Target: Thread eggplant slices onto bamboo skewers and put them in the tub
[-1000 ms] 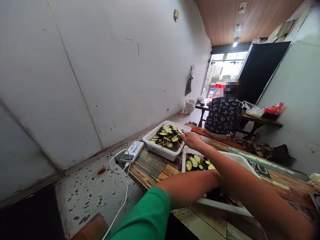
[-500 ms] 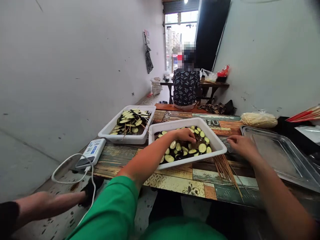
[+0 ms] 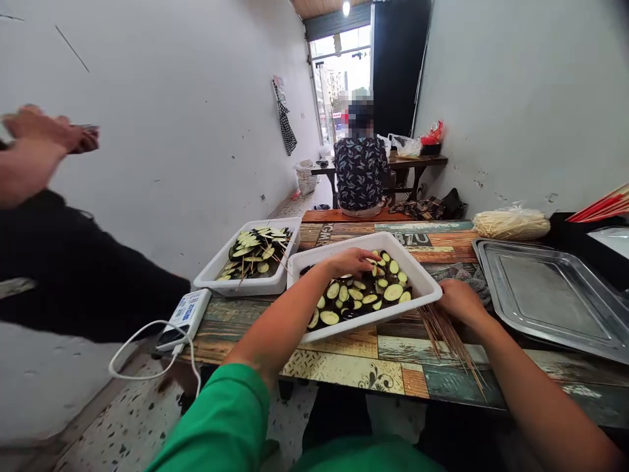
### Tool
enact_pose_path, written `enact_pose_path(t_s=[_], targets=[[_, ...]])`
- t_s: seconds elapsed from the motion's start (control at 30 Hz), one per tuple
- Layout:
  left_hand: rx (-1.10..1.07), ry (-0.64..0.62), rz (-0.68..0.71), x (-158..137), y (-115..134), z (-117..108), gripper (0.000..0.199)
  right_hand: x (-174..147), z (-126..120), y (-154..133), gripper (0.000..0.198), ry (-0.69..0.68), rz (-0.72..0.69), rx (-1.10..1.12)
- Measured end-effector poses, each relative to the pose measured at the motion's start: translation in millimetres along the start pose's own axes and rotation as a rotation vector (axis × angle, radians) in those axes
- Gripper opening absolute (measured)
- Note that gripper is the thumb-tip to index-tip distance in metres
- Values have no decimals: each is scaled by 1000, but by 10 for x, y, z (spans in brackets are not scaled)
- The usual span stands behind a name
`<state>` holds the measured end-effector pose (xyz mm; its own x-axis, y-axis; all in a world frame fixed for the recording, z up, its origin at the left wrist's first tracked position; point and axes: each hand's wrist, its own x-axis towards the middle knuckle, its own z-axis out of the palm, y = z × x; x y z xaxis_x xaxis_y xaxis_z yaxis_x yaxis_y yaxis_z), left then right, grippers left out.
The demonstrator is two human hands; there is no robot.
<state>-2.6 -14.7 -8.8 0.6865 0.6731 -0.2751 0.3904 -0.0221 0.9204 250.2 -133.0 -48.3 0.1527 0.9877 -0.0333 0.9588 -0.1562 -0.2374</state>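
My left hand (image 3: 352, 261) is over a white plastic tub (image 3: 431, 294), its fingers stretched out and slightly apart just above loose eggplant slices (image 3: 393, 292); nothing shows in it. The cut slices lie in dark liquid. Beyond the tub's right corner, my right hand (image 3: 458, 300) reaches down at the upper ends of a bundle of bamboo skewers (image 3: 449, 341). Its fingertips are hidden, so I cannot tell whether it grips any skewers. A second white tub (image 3: 209, 278) at the left holds eggplant slices on skewers (image 3: 255, 252).
A digital scale (image 3: 184, 318) with a white cable sits at the table's left end. Metal trays (image 3: 545, 288), a grey cloth (image 3: 464, 275) and a bagged pale bundle (image 3: 511, 223) lie right. One person (image 3: 361, 170) sits ahead; another person's arm (image 3: 37, 147) is at the left.
My left hand has lifted a little and its fingers have straightened. My right hand has moved down and left to the skewers. The person at the left has moved into fuller view.
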Motion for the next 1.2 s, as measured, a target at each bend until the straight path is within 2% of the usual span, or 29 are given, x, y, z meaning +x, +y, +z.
enact_pose_path(t_s=[0.1, 0.17, 0.23, 0.3, 0.37, 0.43, 0.5, 0.6, 0.67, 0.73, 0.9, 0.97, 1.1, 1.2], targets=[[104, 35, 12, 3, 6, 1, 42, 53, -39, 85, 33, 67, 34, 44], [164, 43, 8, 15, 1, 2, 35, 75, -86, 114, 35, 132, 67, 160], [206, 46, 19, 35, -11, 6, 30, 83, -167, 97, 29, 215, 91, 467], [197, 78, 35, 58, -21, 14, 30, 73, -283, 14, 22, 255, 99, 878], [120, 125, 37, 78, -26, 20, 32, 46, -410, -135, 19, 163, 69, 1176], [10, 165, 29, 92, -27, 15, 31, 8, -500, -327, 23, -35, -13, 1329], [-89, 200, 14, 103, -28, -5, 29, -30, -516, -520, 29, -147, -87, 1375], [-173, 279, -18, 124, -37, -52, 27, -71, -426, -726, 41, -78, -168, 1382], [-143, 349, -5, 141, -57, -72, 29, -95, -357, -786, 50, -23, -212, 1358], [-5, 362, 24, 155, -89, -69, 28, -122, -321, -794, 56, 5, -213, 1342], [637, 107, 112, 154, -156, 55, 25, -156, -309, -729, 63, 9, -187, 1372], [851, 96, 141, 148, -155, 124, 28, -141, -287, -706, 62, -2, -222, 1341], [1034, 137, 153, 166, -129, 212, 32, -85, -216, -675, 61, -6, -271, 1267], [1116, 139, 62, 192, -121, 211, 26, -51, -188, -655, 64, -32, -249, 1271]])
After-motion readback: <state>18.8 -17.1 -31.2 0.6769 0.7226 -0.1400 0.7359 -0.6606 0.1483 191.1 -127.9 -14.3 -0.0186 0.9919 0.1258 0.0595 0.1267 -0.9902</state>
